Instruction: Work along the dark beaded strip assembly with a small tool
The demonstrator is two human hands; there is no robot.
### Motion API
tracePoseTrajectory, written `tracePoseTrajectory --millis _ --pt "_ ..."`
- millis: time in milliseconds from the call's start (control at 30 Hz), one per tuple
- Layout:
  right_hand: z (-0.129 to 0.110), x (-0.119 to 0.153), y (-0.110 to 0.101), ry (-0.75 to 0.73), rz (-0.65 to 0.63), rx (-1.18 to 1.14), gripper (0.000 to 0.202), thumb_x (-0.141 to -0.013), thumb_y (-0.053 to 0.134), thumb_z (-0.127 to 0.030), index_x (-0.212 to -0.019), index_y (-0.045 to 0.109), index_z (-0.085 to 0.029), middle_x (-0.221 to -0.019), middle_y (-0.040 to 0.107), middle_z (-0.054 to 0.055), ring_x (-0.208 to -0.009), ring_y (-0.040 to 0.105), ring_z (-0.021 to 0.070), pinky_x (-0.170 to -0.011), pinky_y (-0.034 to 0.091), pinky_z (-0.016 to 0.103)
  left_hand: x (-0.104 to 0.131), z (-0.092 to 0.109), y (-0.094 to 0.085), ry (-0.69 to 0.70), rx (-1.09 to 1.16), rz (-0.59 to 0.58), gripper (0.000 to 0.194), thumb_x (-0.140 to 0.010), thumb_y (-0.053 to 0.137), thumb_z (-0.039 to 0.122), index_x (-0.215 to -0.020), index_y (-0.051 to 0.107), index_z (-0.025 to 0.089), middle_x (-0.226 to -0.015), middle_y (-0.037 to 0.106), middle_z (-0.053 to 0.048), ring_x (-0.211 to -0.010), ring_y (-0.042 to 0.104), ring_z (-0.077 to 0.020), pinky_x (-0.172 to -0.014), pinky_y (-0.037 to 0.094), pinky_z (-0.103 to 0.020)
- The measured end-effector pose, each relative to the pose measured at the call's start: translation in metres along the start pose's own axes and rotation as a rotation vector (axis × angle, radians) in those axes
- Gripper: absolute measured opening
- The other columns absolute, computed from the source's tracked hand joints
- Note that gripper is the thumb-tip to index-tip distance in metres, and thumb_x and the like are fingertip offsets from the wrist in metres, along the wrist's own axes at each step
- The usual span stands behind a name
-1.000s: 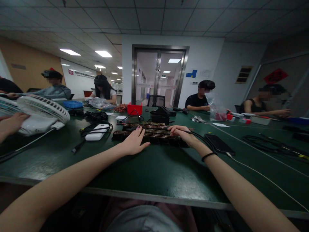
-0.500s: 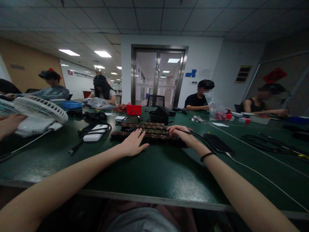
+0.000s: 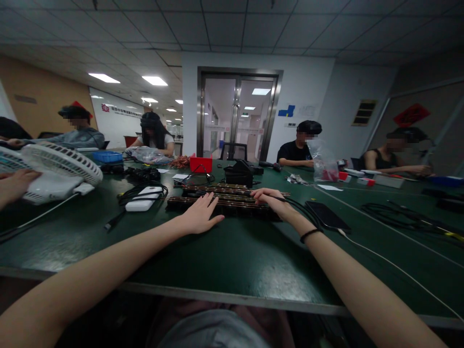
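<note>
Several thin dark rods with copper-coloured strips [image 3: 235, 203] lie side by side across the green table [image 3: 217, 261]. My left hand [image 3: 200, 214] rests on their left part, palm down, fingers spread. At the right part of the rods, my right hand [image 3: 271, 200] has its fingers closed round the end of a black cable tool [image 3: 246, 193], whose tip lies over the rods. Its black cable runs right, under my wrist. What the tool is cannot be made out clearly.
A white power bank [image 3: 144, 199] with black cables and a white fan [image 3: 58, 169], touched by another person's hand [image 3: 16, 186], are at left. A phone [image 3: 328, 215] lies right; a black pouch [image 3: 238, 173] and red box [image 3: 201, 165] stand behind. Several people sit around.
</note>
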State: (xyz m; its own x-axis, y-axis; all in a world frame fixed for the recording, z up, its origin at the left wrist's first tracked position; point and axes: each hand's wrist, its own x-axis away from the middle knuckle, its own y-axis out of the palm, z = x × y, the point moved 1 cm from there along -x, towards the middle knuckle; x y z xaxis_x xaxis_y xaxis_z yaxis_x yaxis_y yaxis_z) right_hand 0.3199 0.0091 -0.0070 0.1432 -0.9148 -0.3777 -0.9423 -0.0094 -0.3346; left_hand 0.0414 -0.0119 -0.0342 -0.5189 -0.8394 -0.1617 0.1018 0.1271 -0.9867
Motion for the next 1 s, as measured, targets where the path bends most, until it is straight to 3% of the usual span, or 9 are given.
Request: tracePoseTrajectory --millis 167,467,700,1000 --pt "0.001 -0.0003 0.0003 0.002 0.0 -0.026 0.011 -0.069 0.064 -0.023 -0.06 0.069 -0.023 -0.104 0.075 0.007 -0.105 0.068 0.0274 -0.08 0.058 0.035 -0.0021 -0.0039 0.0049 0.022 0.004 0.035 0.087 -0.099 0.022 0.072 -0.16 0.026 0.01 -0.167 0.017 -0.019 -0.156 0.014 -0.0338 -0.125 0.017 -0.048" --pt "0.0037 -0.001 -0.0014 -0.014 0.002 -0.071 0.011 -0.068 0.065 -0.022 -0.06 0.071 -0.022 -0.102 0.076 0.007 -0.102 0.068 0.0262 -0.078 0.056 0.033 0.0005 0.0036 -0.0024 -0.004 -0.015 -0.009 0.085 -0.102 0.024 0.066 -0.16 0.024 0.003 -0.167 0.012 -0.021 -0.156 0.011 -0.0325 -0.126 0.013 -0.046" --pt "0.003 -0.0006 -0.0013 0.007 0.004 -0.079 0.009 -0.067 0.065 -0.023 -0.06 0.071 -0.021 -0.1 0.075 0.006 -0.1 0.066 0.0245 -0.076 0.054 0.031 -0.002 -0.0005 -0.0015 0.071 0.014 0.032 0.079 -0.103 0.024 0.063 -0.159 0.03 0.009 -0.166 0.022 -0.017 -0.156 0.017 -0.0316 -0.125 0.015 -0.048" --pt "0.0034 0.0005 -0.0009 0.001 -0.009 -0.05 0.008 -0.067 0.064 -0.025 -0.063 0.069 -0.022 -0.101 0.073 0.005 -0.101 0.065 0.0234 -0.078 0.053 0.032 -0.0028 -0.0014 -0.0022 0.07 -0.007 0.022 0.079 -0.103 0.023 0.063 -0.158 0.031 0.006 -0.166 0.025 -0.019 -0.156 0.018 -0.0312 -0.125 0.016 -0.048"
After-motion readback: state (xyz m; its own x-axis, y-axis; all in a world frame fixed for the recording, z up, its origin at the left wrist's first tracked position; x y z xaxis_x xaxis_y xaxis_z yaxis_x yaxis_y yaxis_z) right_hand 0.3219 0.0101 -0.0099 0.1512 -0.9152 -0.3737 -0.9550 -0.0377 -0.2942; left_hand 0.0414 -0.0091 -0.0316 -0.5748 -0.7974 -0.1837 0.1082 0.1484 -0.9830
